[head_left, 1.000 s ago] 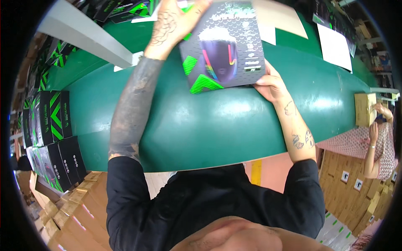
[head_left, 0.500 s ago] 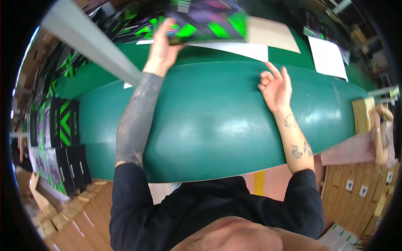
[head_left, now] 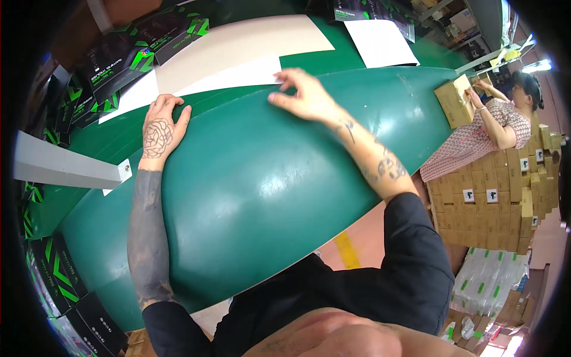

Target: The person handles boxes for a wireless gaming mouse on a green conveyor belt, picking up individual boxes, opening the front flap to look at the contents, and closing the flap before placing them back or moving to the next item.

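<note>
My left hand rests with fingers loosely bent and thumb apart at the far edge of the green tabletop; nothing is in it. Just beyond its fingers lies a white sheet. My right hand hovers with thumb and fingers spread, fingertips by the right end of that sheet, and holds nothing. A beige board lies behind the white sheet. Black boxes with green marks are heaped beyond my left hand, at the far left.
A grey metal post juts in at left. More black-and-green boxes stand at the near left. Another white sheet lies at the far right. A co-worker handles a brown carton there, beside stacked cartons.
My left hand has let go of the black-and-green box and come down to the table edge. My right hand has moved toward the white sheet. The whole view has turned rightward.
</note>
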Demonstrator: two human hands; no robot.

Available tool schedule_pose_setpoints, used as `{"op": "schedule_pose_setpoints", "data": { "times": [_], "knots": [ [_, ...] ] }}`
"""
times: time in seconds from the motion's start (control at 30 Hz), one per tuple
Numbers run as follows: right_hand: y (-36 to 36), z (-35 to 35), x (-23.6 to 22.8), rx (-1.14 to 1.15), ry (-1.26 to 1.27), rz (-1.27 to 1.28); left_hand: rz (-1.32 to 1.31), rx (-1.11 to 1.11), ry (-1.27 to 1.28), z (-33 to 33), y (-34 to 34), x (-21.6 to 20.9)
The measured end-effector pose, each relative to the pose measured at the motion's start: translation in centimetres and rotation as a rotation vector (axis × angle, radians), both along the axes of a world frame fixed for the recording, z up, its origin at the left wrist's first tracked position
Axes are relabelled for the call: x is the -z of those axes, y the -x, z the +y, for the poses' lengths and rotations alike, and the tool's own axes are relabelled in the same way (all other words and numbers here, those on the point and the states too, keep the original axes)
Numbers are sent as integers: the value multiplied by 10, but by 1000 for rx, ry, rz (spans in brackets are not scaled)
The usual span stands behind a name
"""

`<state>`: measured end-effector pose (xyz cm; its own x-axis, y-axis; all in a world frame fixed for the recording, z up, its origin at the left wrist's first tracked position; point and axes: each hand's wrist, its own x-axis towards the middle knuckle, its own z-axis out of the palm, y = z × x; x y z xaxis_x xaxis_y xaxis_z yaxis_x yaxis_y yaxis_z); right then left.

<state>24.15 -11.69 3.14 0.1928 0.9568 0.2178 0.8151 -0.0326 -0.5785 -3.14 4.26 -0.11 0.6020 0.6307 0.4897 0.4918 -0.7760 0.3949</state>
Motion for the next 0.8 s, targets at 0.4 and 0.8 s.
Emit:
{"op": "schedule_pose_setpoints", "data": {
  "times": [0.4,0.8],
  "knots": [
    [-235,141,9,677,189,-1181,8,-57,48,-2,-9,-6],
    [-237,151,-54,724,125,-953,-12,-67,94,-4,-16,-8]
  ]
}}
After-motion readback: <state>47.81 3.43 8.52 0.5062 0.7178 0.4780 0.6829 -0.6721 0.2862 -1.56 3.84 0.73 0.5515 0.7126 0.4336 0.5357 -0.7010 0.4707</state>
